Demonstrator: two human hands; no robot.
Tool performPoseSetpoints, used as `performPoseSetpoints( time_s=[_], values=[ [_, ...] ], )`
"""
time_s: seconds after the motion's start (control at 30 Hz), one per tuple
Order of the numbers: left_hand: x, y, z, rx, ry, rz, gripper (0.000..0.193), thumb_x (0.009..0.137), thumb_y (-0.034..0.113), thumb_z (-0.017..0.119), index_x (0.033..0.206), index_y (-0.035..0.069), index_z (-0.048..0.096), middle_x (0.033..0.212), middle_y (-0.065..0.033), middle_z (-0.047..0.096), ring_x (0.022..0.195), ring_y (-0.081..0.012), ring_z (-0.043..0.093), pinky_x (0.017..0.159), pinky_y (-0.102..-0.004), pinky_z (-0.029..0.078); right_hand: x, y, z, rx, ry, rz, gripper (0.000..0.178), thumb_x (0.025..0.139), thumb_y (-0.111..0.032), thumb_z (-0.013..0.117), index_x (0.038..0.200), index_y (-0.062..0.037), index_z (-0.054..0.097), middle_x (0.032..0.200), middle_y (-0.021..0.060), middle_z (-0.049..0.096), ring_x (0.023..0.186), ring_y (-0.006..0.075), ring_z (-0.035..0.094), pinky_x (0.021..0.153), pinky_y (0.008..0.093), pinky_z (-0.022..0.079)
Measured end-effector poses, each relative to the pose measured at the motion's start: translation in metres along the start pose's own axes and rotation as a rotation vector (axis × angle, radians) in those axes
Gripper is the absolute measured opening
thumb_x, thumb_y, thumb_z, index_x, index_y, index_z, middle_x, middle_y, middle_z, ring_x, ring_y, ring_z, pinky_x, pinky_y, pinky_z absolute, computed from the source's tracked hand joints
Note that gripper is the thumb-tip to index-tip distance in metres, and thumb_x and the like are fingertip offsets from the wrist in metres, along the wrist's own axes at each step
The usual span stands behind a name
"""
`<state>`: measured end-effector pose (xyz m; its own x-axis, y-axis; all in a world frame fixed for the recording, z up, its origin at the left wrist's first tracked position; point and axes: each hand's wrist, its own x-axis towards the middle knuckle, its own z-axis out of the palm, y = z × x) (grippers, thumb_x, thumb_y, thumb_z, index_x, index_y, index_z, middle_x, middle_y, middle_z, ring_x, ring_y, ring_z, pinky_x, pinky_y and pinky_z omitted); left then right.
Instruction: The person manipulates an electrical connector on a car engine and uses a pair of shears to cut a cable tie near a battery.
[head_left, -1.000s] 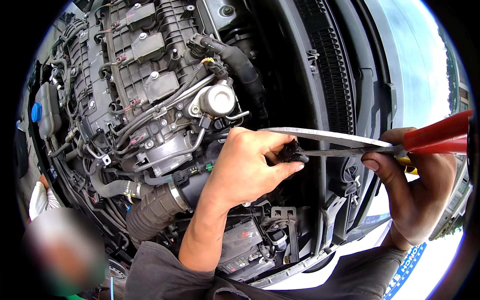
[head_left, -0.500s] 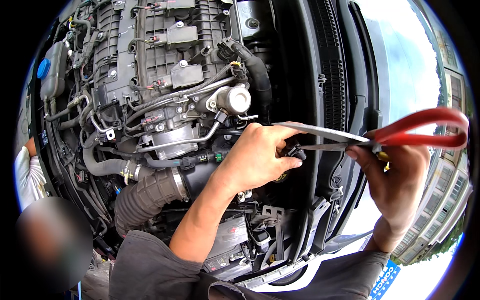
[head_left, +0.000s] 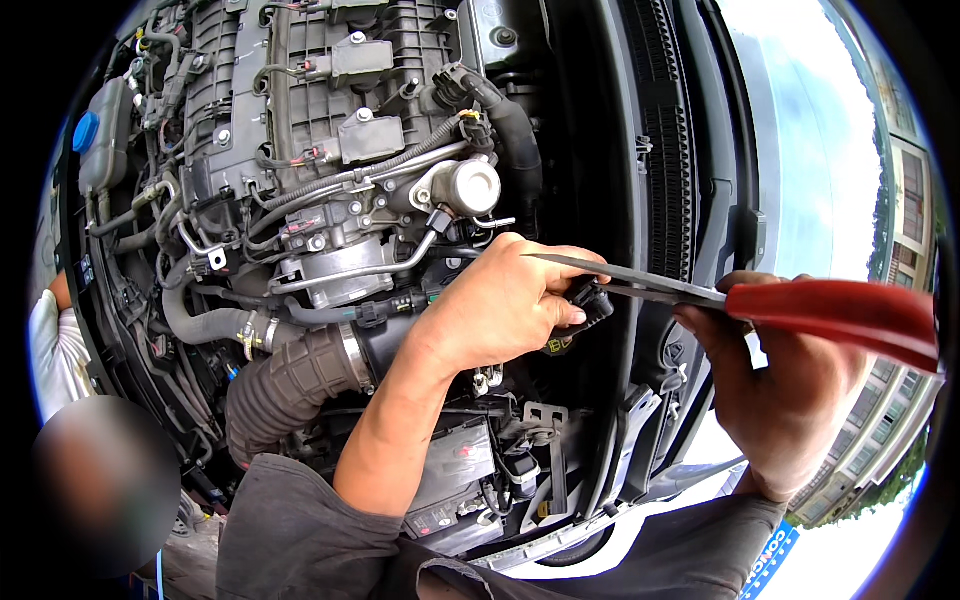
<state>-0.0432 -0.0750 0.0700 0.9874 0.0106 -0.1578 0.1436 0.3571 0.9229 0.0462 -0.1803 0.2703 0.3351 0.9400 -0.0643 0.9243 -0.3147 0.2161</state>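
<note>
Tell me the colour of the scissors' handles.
The handles are red, seen best in the head view.

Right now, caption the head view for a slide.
Beside an exposed engine, the left hand pinches a small black part while the right hand holds red-handled scissors near it.

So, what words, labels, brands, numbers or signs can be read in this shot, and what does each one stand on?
Blue sign, lower right: white lettering, partly legible, but I'm not copying it.
Battery: small label print, too small to read, and a red mark.
Black cap, just below the left hand: yellow symbol, too small to make out.
Red-handled scissors: no lettering visible.
</note>
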Motion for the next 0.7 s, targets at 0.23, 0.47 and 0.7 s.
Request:
performPoseSetpoints(
  time_s=[0.23,0.47,0.7],
  values=[
    [0.001,0.0,0.003,-0.128,-0.078,0.026,0.044,0.078,-0.019,0.064,0.12,-0.006,0.067,0.087,-0.0148,0.076,0.081,-0.0174,0.075,0.078,-0.0292,0.061,0.023,0.036,-0.007,0.22,-0.262,0.177,0.032,0.079,-0.018,0.087,0.089,0.0047,0.066,0.07,0.0101,0.069,0.066,0.0156,0.069,0.056,0.0259,0.051],
    [0.004,-0.005,0.008,-0.046,-0.055,0.106,0.044,0.078,-0.018,0.067,0.12,-0.007,0.066,0.087,-0.0154,0.076,0.081,-0.0174,0.075,0.077,-0.0302,0.061,0.031,0.064,0.013,0.465,-0.346,0.437,0.036,0.079,-0.022,0.087,0.081,0.0071,0.065,0.062,0.0108,0.061,0.054,0.0145,0.057,0.051,0.0293,0.042],
    [0.001,-0.004,0.006,-0.062,-0.033,0.041,0.041,0.077,-0.016,0.069,0.118,-0.008,0.068,0.075,-0.0096,0.071,0.074,-0.0083,0.068,0.073,-0.0251,0.058,0.038,0.078,0.032,0.525,-0.39,0.456,0.04,0.08,-0.026,0.087,0.084,0.0065,0.063,0.065,0.0112,0.063,0.056,0.0153,0.062,0.053,0.0298,0.046]
  ],
)
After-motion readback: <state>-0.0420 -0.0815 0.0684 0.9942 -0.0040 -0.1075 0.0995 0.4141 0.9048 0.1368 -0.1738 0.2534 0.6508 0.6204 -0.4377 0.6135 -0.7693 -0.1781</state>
